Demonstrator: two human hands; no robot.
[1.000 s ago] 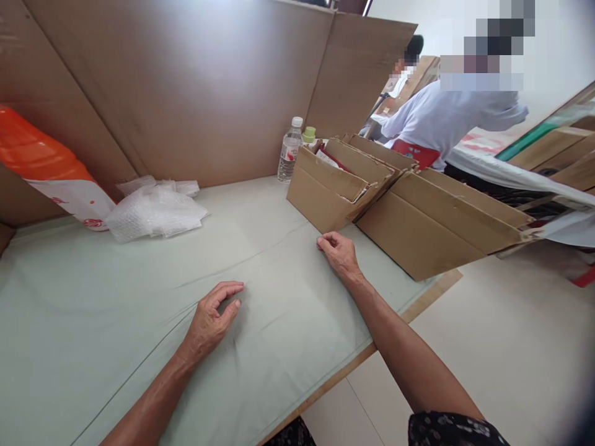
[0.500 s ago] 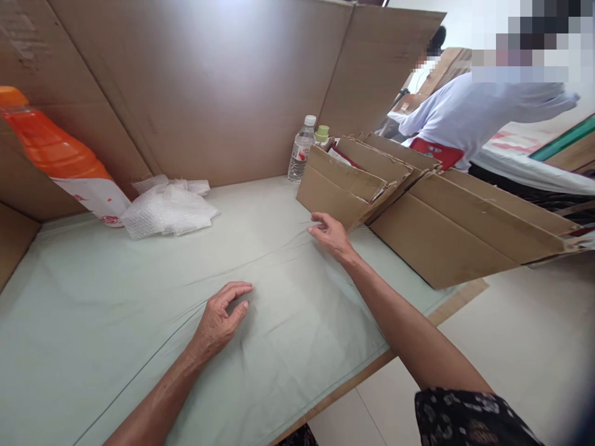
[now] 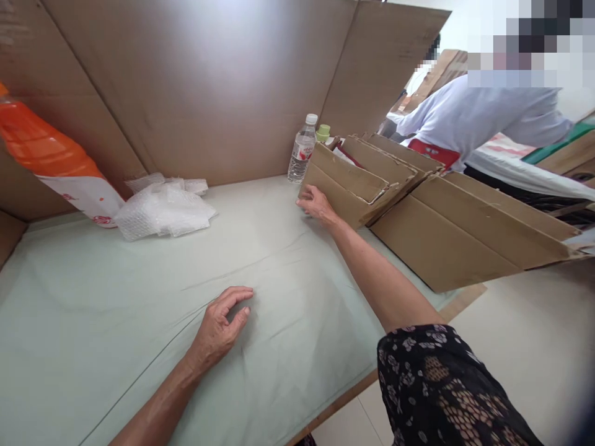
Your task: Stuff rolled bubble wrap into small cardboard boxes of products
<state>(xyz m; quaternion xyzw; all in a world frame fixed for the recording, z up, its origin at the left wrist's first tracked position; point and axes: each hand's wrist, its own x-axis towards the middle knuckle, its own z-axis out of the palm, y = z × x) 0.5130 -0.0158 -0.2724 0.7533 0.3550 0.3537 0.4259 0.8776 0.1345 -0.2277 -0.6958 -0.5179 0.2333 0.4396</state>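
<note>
My left hand (image 3: 224,322) rests on the pale green cloth (image 3: 139,322), its thumb and fingers apart and nothing between them. Farther off, my right hand (image 3: 316,204) is in front of the nearer cardboard box (image 3: 344,179), close to its left corner. Its fingers are bent but apart and hold nothing; whether they touch the box I cannot tell. Just behind that corner stands a clear plastic bottle (image 3: 302,152) with a white cap and a red-and-white label. A light green cap (image 3: 323,132) shows beside it, the rest mostly hidden by the box.
A large orange bottle (image 3: 56,148) leans at the left, beside crumpled bubble wrap (image 3: 165,210). Tall cardboard panels (image 3: 209,93) wall the back. Another cardboard box (image 3: 474,229) stands at the right edge. Beyond it a person in a light shirt (image 3: 483,118) bends over another surface.
My right hand has moved forward, away from me, toward the nearer box and the clear bottle. My left hand has hardly moved. The view has shifted slightly.
</note>
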